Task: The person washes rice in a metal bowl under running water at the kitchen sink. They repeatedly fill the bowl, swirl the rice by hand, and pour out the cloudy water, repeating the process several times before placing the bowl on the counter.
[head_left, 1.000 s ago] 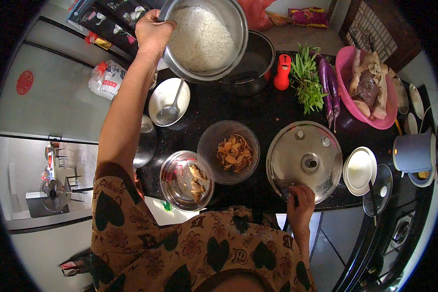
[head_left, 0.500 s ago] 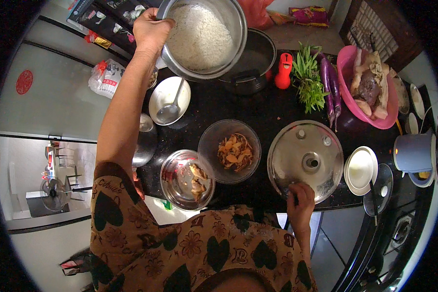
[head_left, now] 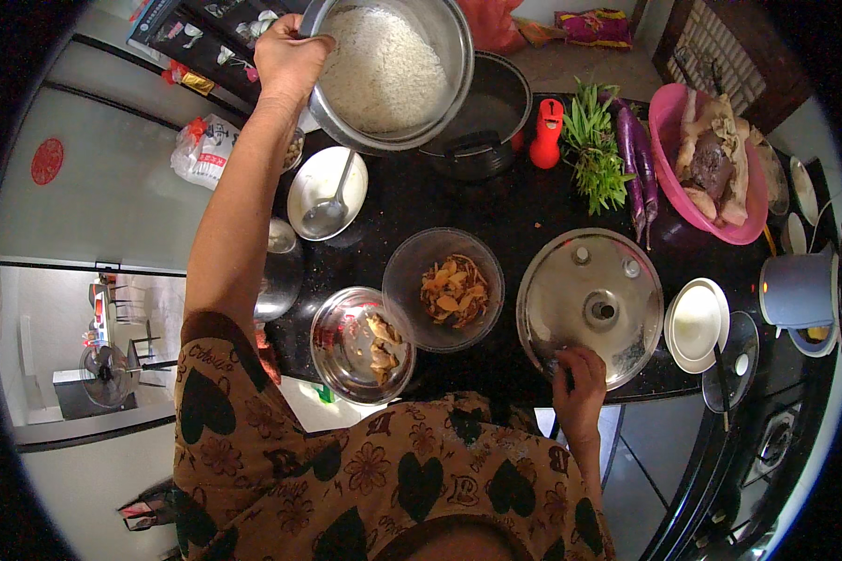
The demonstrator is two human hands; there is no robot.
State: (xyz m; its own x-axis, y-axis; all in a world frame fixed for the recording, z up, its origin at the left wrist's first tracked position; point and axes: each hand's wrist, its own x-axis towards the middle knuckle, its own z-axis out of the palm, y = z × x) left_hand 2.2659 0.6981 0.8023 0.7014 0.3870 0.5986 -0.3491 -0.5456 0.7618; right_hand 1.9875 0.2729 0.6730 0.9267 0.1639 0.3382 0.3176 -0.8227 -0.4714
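Observation:
My left hand (head_left: 292, 58) grips the left edge of a metal pot (head_left: 463, 70), raised at the far side of the counter. White grainy food (head_left: 384, 70), rice or flour, I cannot tell which, fills its bottom. Behind and partly under it stands a dark pot (head_left: 482, 159). Close to me, the curled fingers of my right hand (head_left: 580, 388) rest at the near rim of a round metal lid (head_left: 570, 280); what they pinch, if anything, is hidden. Left of the lid is a clear bowl (head_left: 404, 271) with brown dried slices (head_left: 454, 292), overlapping a steel bowl (head_left: 332, 360) holding ginger-like pieces (head_left: 381, 346).
A white bowl (head_left: 299, 187) with a ladle (head_left: 326, 217) sits left. Leafy greens (head_left: 594, 154), purple eggplants (head_left: 638, 168), a red-handled tool (head_left: 546, 136) and a pink basin (head_left: 664, 140) of meat (head_left: 711, 168) lie far right. Stacked white bowls (head_left: 697, 323) and a blue-grey pot (head_left: 797, 290) stand right.

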